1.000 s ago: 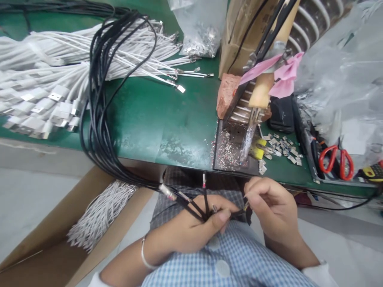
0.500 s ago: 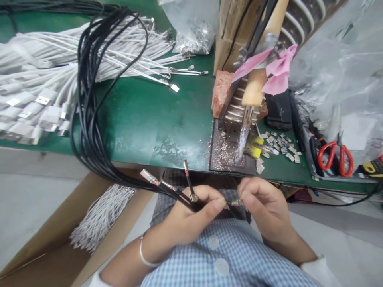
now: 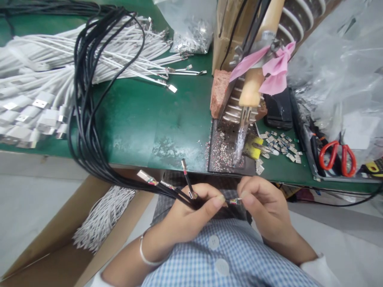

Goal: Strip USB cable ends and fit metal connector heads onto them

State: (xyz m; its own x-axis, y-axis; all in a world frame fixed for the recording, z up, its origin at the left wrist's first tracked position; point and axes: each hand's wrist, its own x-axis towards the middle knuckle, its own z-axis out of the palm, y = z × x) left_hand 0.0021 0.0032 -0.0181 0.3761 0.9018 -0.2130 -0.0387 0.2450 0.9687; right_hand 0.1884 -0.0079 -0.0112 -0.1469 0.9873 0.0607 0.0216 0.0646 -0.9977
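Note:
My left hand (image 3: 199,211) is closed around the ends of several black cables (image 3: 122,179), which drape from the bench down into it. Bare metal connectors (image 3: 146,176) with coloured wires stick out past its fingers. Between thumb and forefinger it pinches one cable, whose connector (image 3: 235,201) points right. The fingertips of my right hand (image 3: 263,207) are closed on the far end of that connector. Both hands are just in front of the bench edge, above my lap.
White USB cables (image 3: 44,71) lie in a heap at left. A wooden-handled soldering iron (image 3: 250,87) rests on a spring stand beside a brick (image 3: 220,93). Loose connectors (image 3: 284,145) and red-handled scissors (image 3: 336,157) are at right. Below, a cardboard box (image 3: 54,243) holds white cables.
My hands stay almost in place; the pinched connector shows slightly more between them. The view has shifted a little.

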